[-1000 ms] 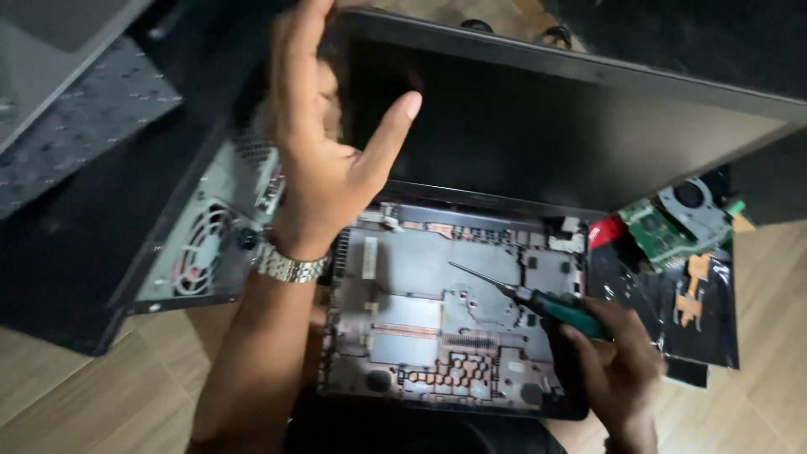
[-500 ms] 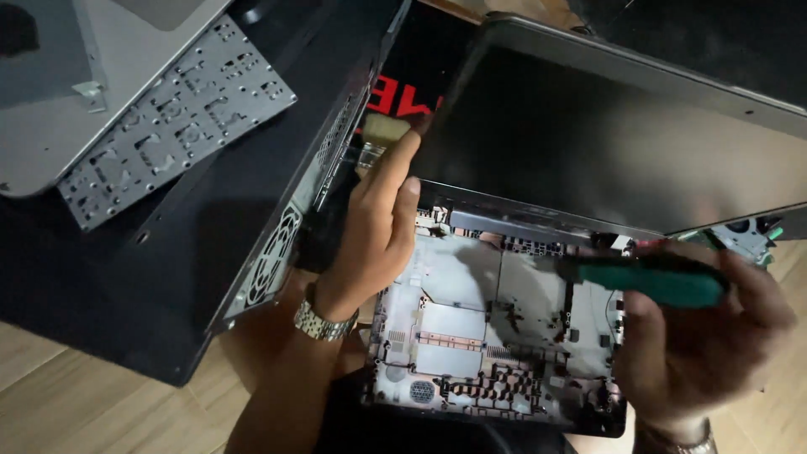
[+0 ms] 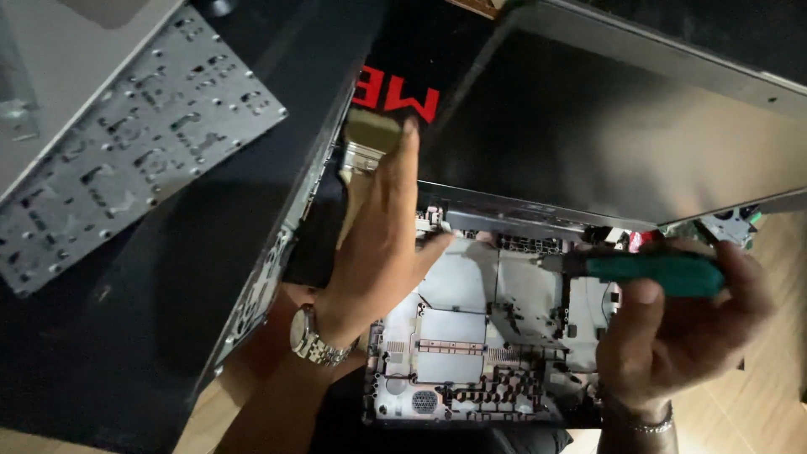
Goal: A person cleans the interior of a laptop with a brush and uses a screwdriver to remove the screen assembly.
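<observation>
My left hand (image 3: 378,252), with a metal watch (image 3: 313,340) on its wrist, lies palm down over the wooden handle of a flat paintbrush (image 3: 367,139). The fingers stretch along the handle and the thumb is spread apart; I cannot see a firm grip. The brush rests against a black computer case (image 3: 168,277). My right hand (image 3: 672,336) is closed around a green-handled screwdriver (image 3: 656,271), whose tip points left over the stripped laptop base (image 3: 471,336). The dark laptop screen (image 3: 630,143) stands open behind the base.
A removed keyboard, metal back up (image 3: 143,143), lies on a grey panel (image 3: 76,50) at top left. A green circuit board (image 3: 731,223) peeks out at the right under the screen. Wooden floor (image 3: 773,370) shows at right.
My left hand came down from mid-air and reached onto the brush beside the case. My right hand lifted the screwdriver and turned it level. The view shifted left and closer.
</observation>
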